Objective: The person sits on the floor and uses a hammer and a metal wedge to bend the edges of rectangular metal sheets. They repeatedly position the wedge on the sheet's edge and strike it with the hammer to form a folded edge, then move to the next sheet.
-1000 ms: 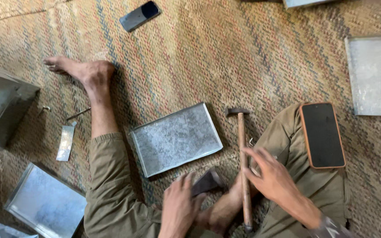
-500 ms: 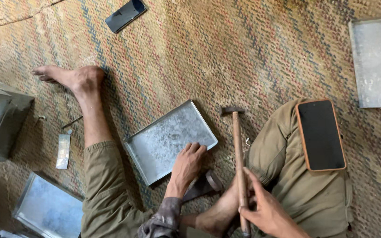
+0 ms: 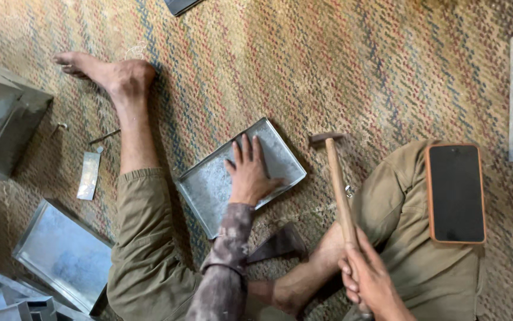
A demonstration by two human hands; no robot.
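A metal tray pressed flat on a woven mat, a hammer gripped beside it.

A shallow, dull grey rectangular tray [image 3: 241, 178] is held down on the coarse mat [image 3: 357, 71] by the left hand [image 3: 247, 175], fingers spread open. A wooden-handled hammer [image 3: 338, 184] is clasped by the right hand [image 3: 366, 276], partly cut off below. An orange-cased phone [image 3: 455, 193] is rested on the knee.
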